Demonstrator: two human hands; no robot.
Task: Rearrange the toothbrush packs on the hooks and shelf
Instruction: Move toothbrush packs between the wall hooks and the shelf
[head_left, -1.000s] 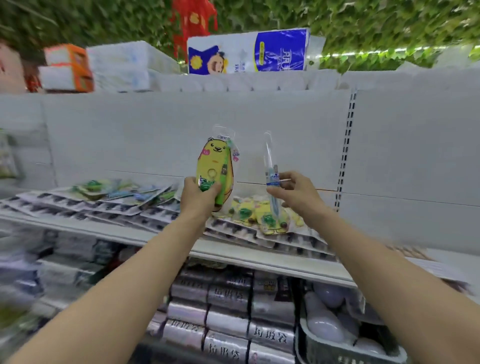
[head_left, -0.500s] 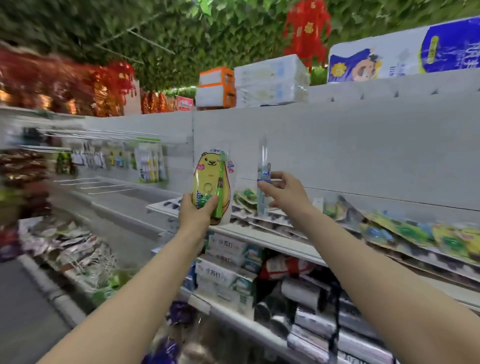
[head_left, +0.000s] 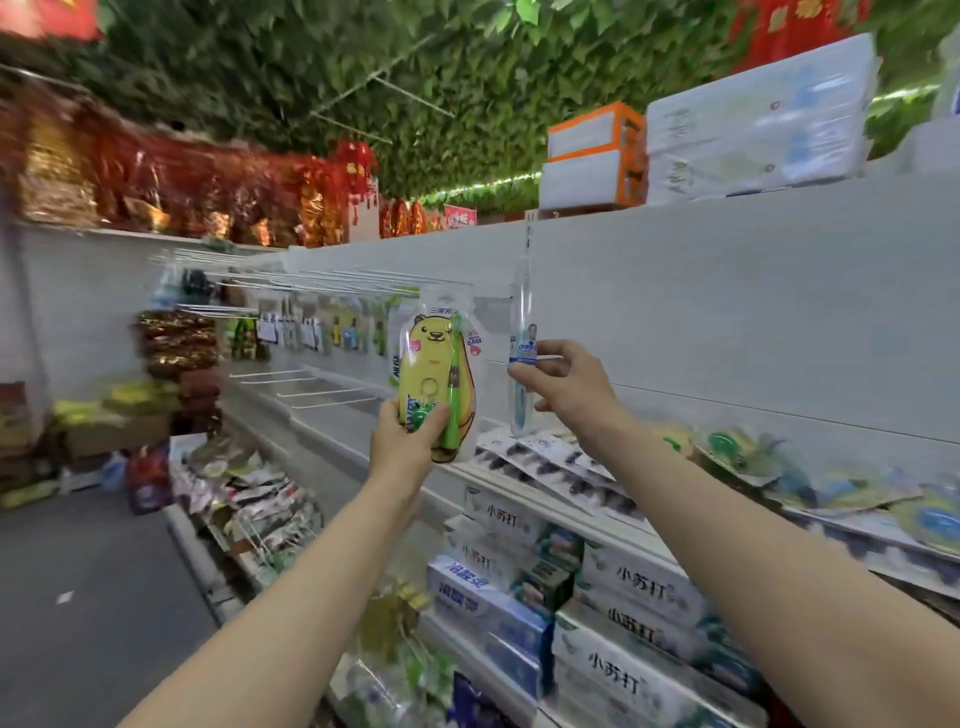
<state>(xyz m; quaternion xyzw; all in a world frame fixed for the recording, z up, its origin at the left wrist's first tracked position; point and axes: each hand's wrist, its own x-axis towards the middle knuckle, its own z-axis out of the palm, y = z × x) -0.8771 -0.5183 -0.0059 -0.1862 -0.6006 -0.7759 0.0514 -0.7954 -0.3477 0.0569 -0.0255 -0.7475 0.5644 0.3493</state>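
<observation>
My left hand (head_left: 404, 441) grips the bottom of a yellow bear-shaped toothbrush pack (head_left: 441, 364) with a green brush, held upright in front of the shelving. My right hand (head_left: 563, 379) pinches a slim clear toothbrush pack (head_left: 522, 317) seen edge-on, also upright. Past them to the left, white wire hooks (head_left: 291, 280) stick out of the back panel, some carrying hanging toothbrush packs (head_left: 343, 327); lower hooks (head_left: 311, 392) are bare. More toothbrush packs (head_left: 753, 457) lie flat on the white shelf (head_left: 519, 480) under my right arm.
Boxed toothpaste (head_left: 623, 597) fills the shelf below. Tissue packs (head_left: 753, 114) and orange boxes (head_left: 592, 150) sit on top of the unit. Red decorations (head_left: 208, 182) line the far wall. Goods are piled on the aisle floor (head_left: 78, 597) at the left.
The view has swung left along the aisle, bringing the hooks closer to centre. Both hands keep their packs upright and have risen slightly in the view.
</observation>
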